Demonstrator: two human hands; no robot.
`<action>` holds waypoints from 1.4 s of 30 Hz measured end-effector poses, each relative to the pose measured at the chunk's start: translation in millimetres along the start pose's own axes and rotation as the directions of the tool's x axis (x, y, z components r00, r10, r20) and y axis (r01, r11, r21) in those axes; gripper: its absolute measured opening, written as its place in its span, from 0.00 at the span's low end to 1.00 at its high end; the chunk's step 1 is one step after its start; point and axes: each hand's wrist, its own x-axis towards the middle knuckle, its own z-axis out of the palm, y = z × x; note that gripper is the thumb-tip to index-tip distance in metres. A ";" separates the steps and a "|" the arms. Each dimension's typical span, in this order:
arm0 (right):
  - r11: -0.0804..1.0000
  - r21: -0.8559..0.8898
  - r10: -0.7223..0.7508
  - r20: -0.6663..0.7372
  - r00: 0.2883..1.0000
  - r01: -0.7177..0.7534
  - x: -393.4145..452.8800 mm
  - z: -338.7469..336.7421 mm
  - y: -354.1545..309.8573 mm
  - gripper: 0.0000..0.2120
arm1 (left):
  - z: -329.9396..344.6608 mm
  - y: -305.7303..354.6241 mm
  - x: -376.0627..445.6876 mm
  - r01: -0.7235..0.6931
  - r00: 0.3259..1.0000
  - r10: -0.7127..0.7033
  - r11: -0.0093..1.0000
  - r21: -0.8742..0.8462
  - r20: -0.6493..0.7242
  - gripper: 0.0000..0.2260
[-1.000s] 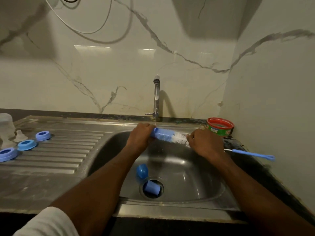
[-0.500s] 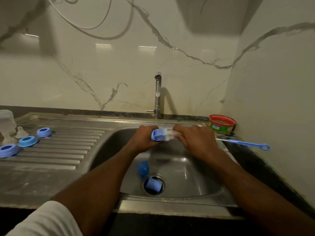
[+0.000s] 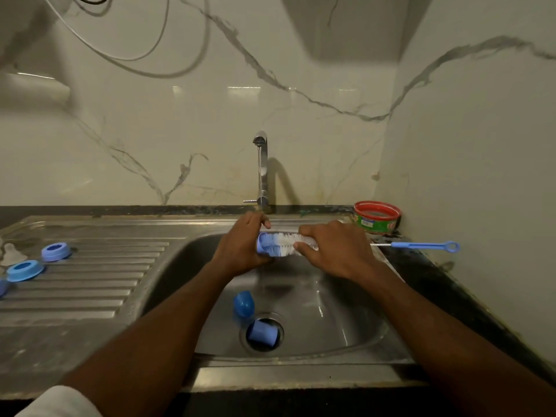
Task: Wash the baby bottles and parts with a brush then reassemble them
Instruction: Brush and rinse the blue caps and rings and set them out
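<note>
Since half a second ago the brush has slid partly back out of the bottle. Left hand grips the bottle, right hand clamps the brush, at 12 o'clock over the sink. Scrubbing continues; next, push in again

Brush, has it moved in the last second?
Yes. The brush has slid left, its ring end now nearer the red tub on the counter.
</note>
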 end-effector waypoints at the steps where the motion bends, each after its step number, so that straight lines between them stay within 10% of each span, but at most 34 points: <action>1: 1.000 -0.023 0.013 -0.020 1.000 -0.014 0.7 -0.5 -2.1 0.18 | 3.6 0.1 -1.4 0.016 0.998 -0.014 0.999 -0.048 0.055 0.30; 6: 0.971 -0.040 0.237 0.048 0.970 -0.235 -1.5 3.9 6.6 0.19 | 9.6 12.2 -4.6 0.042 0.916 0.014 0.991 -0.131 0.401 0.24; 15: 0.941 -0.077 0.338 0.194 0.921 -0.329 2.1 7.4 23.0 0.19 | -6.9 -16.3 -7.4 0.179 0.963 -0.229 0.937 0.300 0.140 0.17; 26: 0.951 -0.064 0.308 0.249 0.918 -0.302 0.9 14.8 19.9 0.20 | 9.7 5.6 2.1 -0.038 0.992 -0.039 0.826 0.562 0.124 0.17; 32: 0.953 -0.053 0.303 0.263 0.916 -0.300 1.8 16.4 19.7 0.20 | 20.8 -13.0 -7.2 0.421 0.907 -0.419 0.904 -0.077 0.050 0.19; 42: 0.955 -0.052 0.295 0.282 0.913 -0.293 0.9 19.2 15.7 0.21 | 31.1 -14.7 -1.0 0.510 0.859 -0.509 0.833 -0.216 0.065 0.22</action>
